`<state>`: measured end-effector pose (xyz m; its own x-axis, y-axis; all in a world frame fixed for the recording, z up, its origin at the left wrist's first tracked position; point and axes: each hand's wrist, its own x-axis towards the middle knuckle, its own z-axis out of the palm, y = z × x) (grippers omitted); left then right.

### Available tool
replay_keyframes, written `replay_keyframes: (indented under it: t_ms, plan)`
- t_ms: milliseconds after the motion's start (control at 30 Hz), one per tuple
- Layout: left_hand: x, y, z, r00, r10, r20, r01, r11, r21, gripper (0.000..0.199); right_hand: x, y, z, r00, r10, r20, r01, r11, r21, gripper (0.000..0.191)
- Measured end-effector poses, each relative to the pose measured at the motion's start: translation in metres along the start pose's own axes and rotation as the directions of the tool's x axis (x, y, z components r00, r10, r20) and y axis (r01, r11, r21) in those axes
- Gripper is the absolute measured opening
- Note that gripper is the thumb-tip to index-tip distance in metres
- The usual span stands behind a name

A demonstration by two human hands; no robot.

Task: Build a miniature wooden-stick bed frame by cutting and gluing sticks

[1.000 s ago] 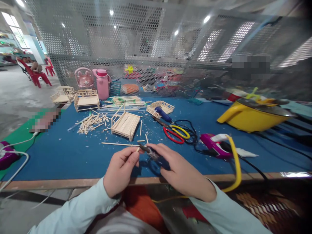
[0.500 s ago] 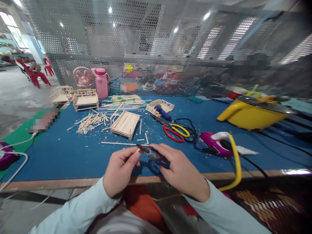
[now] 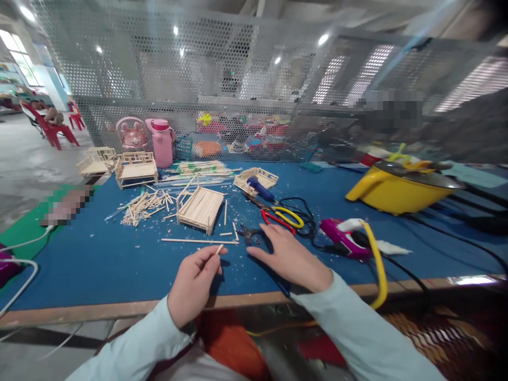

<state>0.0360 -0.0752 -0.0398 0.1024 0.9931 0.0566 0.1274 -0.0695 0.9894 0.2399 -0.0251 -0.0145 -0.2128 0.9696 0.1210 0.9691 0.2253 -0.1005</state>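
Observation:
Near the front of the table my left hand [image 3: 193, 286] pinches a short wooden stick [image 3: 219, 249] between thumb and fingers. My right hand [image 3: 291, 257] is open, palm down, with thumb and fingers apart. Just beside its fingertips the dark-jawed pliers [image 3: 249, 236] lie on the blue mat, their handles partly hidden under the hand. A long thin stick [image 3: 194, 241] lies flat beyond my left hand. Behind it stands a small stick-built bed frame [image 3: 201, 207] with a slatted top. Several short cut sticks [image 3: 226, 212] lie to its right.
Scissors [image 3: 291, 216] with red and yellow handles lie beside a blue glue gun [image 3: 260, 189] and its black cord. A loose stick pile [image 3: 145, 207] is at left. A purple power strip [image 3: 341, 238] and yellow pot [image 3: 397, 190] occupy the right.
My right hand has let go of the pliers, which now lie on the mat, and its fingers have spread. My left hand still holds the short stick.

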Motion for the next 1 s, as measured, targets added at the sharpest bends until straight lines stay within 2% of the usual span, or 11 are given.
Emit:
replay_keyframes:
  t_ms: [67,133,200,300,500,600,733,800,867,933,1000]
  plan:
    - [0.000,0.000,-0.001,1.000,-0.005,0.005,0.005,1.000,-0.008,0.033,-0.002,0.005,-0.018,0.997,-0.038,0.065,0.036,0.999,0.028,0.044]
    - [-0.001,0.000,-0.001,1.000,0.004,0.003,-0.004,1.000,-0.014,0.034,-0.003,0.013,-0.037,0.992,-0.005,0.127,0.003,1.000,0.014,0.047]
    - [-0.001,-0.002,-0.001,1.000,0.018,0.005,-0.018,1.000,-0.017,0.033,0.003,0.025,-0.047,0.992,0.057,0.112,-0.053,0.998,-0.034,0.045]
    - [-0.001,-0.004,0.001,0.999,0.027,0.026,-0.027,0.999,-0.026,0.035,0.023,0.043,-0.042,0.990,0.138,0.006,-0.136,0.982,-0.129,0.024]
    - [-0.002,-0.007,0.001,0.999,0.033,0.040,-0.033,0.999,-0.013,0.038,0.065,0.058,-0.014,0.980,0.134,0.150,-0.105,0.977,-0.185,0.048]
    - [-0.003,-0.006,0.000,0.998,0.050,0.038,-0.050,0.999,0.000,0.039,0.066,0.055,-0.018,0.978,0.165,0.128,-0.138,0.971,-0.198,0.056]
    - [-0.002,-0.006,0.000,0.999,0.037,0.038,-0.036,0.999,-0.038,0.039,0.046,0.045,-0.032,0.983,0.175,0.063,-0.162,0.972,-0.172,0.054]
    - [0.000,-0.005,0.000,0.999,0.015,0.036,-0.012,0.997,-0.076,0.039,0.029,0.036,-0.037,0.989,0.142,0.039,-0.140,0.989,-0.044,0.050]
    - [0.003,-0.004,0.001,0.999,-0.005,0.042,0.010,0.993,-0.121,0.039,0.010,0.024,-0.038,0.997,0.057,0.044,-0.066,0.966,0.251,0.051]
    - [0.004,0.000,0.002,0.999,-0.009,0.053,0.018,0.987,-0.158,0.040,-0.009,0.011,-0.037,0.994,-0.088,0.061,0.038,0.823,0.566,0.051]
    - [0.005,0.006,0.003,0.998,0.001,0.064,0.010,0.984,-0.179,0.040,-0.023,-0.003,-0.036,0.980,-0.193,0.048,0.104,0.702,0.705,0.043]
